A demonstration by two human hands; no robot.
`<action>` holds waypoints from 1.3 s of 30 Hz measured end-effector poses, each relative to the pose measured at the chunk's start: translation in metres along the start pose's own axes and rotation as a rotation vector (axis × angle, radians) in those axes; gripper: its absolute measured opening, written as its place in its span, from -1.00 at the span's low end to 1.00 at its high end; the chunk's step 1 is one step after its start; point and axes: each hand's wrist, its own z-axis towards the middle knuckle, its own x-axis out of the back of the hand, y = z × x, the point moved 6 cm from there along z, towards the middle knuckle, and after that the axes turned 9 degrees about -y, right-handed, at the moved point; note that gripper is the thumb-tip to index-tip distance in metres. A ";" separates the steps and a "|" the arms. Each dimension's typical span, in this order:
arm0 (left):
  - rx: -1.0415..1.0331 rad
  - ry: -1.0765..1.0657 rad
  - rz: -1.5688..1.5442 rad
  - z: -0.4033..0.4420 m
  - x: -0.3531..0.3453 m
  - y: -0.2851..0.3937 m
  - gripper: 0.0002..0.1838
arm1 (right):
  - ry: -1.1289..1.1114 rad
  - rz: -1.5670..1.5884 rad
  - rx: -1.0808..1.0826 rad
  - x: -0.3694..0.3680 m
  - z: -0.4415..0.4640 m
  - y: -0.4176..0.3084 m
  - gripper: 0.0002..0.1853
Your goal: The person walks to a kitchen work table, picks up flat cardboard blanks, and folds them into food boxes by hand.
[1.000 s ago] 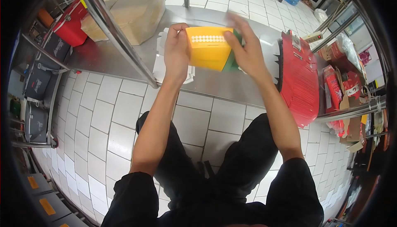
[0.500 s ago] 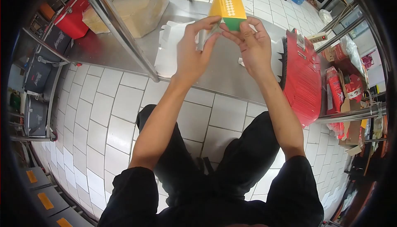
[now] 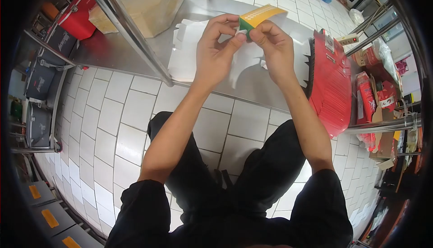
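Between my hands, above the metal shelf (image 3: 252,76), is a small yellow and green cardboard box (image 3: 260,15) with a white diamond pattern. My left hand (image 3: 218,49) pinches its near left edge, thumb on a pale flap at the green end. My right hand (image 3: 276,49) grips the near right side, with thumb and fingers closed on the card. The box tilts, its long yellow side pointing away to the right. Fingers cover part of the green end. Left of my hands lie flat white card sheets (image 3: 185,51).
On the right of the shelf stands a stack of red flat cards (image 3: 330,85). A large wrapped block (image 3: 144,9) and a red case (image 3: 79,15) are at the left. A metal post (image 3: 131,31) rises beside my left arm.
The box has turned and tipped, its yellow side swinging to the right and lower. My left hand has closed in on its green end; both hands are nearer together.
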 end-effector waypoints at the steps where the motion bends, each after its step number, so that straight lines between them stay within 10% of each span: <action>1: -0.001 0.002 0.001 -0.001 0.001 -0.001 -0.87 | -0.002 0.001 0.000 -0.001 0.001 -0.001 -0.84; 19: -0.132 -0.405 0.254 -0.002 0.000 0.007 -0.80 | -0.308 0.242 -0.284 -0.002 -0.010 0.028 -0.72; 23: -0.023 -0.227 0.144 -0.001 -0.001 0.012 -0.53 | -0.298 -0.176 -0.460 -0.020 -0.017 0.035 -0.74; 28: 0.135 -0.017 0.226 0.005 0.015 0.013 -0.41 | -0.486 0.626 -0.372 -0.036 -0.013 0.023 -0.73; 35: 0.138 0.141 0.308 0.003 0.032 0.008 -0.64 | -0.380 -0.249 -0.372 -0.030 -0.007 0.032 -0.71; 39: -0.067 0.251 0.483 -0.002 0.028 0.026 -0.82 | -0.008 -0.094 -0.237 -0.011 0.001 0.027 -0.73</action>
